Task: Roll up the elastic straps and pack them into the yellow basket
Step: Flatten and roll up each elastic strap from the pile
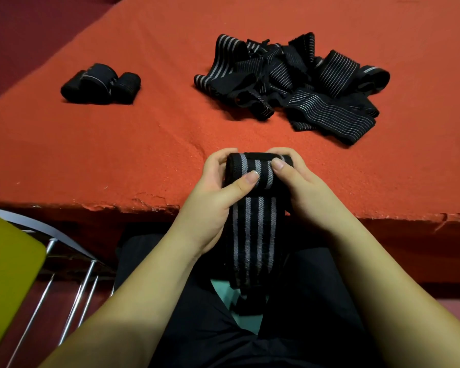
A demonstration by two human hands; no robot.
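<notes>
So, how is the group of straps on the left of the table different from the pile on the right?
The left group is a few straps rolled into tight bundles; the right pile is many straps lying loose and tangled. The left group is small and compact, while the right pile spreads much wider. The left rolls look almost plain black; the right pile shows clear grey stripes. Both lie on the red table, untouched by the hands.

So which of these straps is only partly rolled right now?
The striped strap gripped by both hands, left hand and right hand: its tail hangs unrolled, unlike the finished rolls and the loose pile.
</notes>
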